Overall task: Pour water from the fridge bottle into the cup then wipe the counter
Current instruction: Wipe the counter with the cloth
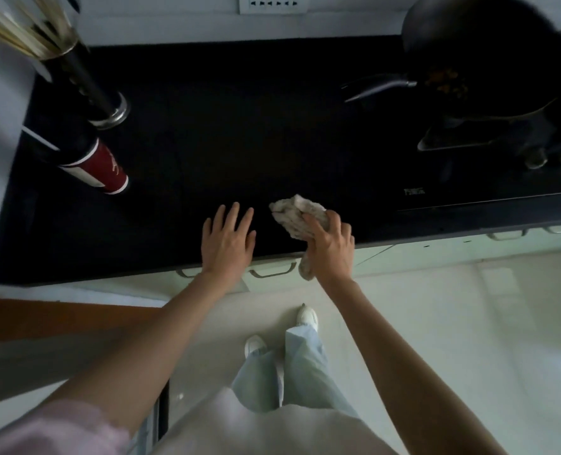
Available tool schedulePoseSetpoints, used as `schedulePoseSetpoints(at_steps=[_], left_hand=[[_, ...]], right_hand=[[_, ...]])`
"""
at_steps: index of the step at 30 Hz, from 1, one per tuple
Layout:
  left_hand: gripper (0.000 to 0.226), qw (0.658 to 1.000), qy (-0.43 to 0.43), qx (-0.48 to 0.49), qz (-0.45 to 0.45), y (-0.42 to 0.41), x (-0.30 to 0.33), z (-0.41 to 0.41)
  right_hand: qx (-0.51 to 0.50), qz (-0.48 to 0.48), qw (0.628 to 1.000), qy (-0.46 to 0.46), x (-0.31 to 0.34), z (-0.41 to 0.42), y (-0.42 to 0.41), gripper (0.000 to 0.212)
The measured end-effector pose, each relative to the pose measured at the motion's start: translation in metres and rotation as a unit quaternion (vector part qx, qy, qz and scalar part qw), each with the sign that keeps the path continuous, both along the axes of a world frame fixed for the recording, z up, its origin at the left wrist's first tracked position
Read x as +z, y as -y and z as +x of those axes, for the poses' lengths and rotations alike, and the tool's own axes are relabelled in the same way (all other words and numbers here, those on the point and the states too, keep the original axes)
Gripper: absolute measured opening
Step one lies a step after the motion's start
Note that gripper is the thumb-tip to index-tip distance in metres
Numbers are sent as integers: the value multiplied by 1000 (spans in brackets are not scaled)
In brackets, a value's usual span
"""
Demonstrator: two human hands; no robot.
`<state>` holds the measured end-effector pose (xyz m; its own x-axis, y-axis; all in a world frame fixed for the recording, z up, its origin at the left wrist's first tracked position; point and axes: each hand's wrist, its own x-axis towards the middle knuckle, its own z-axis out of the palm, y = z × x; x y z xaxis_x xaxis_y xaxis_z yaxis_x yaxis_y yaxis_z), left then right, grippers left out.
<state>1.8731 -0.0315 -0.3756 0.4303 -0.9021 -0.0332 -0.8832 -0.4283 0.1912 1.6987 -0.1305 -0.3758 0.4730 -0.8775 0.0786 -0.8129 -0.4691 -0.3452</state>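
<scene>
A crumpled beige cloth [292, 213] lies on the black counter [223, 126] near its front edge, and my right hand [330, 246] grips it, one end hanging below the edge. My left hand [228, 241] rests flat on the counter just left of the cloth, fingers straight and spread. A red and white paper cup [103, 167] stands at the counter's left side. No water bottle is in view.
A black holder with chopsticks [75, 70] stands at the back left. A dark wok [482, 57] with a long handle sits on the stove at the right, knobs below it. Pale drawers with handles [272, 272] run under the counter edge.
</scene>
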Motion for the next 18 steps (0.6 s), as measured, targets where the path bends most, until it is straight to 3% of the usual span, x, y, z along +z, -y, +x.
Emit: schedulePoseSetpoints(at_steps=[3, 6, 15, 18], left_hand=[[49, 999, -5, -23, 26, 33, -3, -13], [52, 998, 2, -18, 56, 50, -9, -15], [55, 997, 6, 52, 61, 61, -13, -3], [54, 997, 7, 59, 56, 62, -17, -2]], right_hand=[[-93, 10, 995, -24, 2, -41, 49, 51], [-112, 13, 993, -28, 0, -61, 75, 51], [88, -51, 995, -4, -8, 15, 45, 52], [84, -23, 996, -24, -6, 8, 88, 49]])
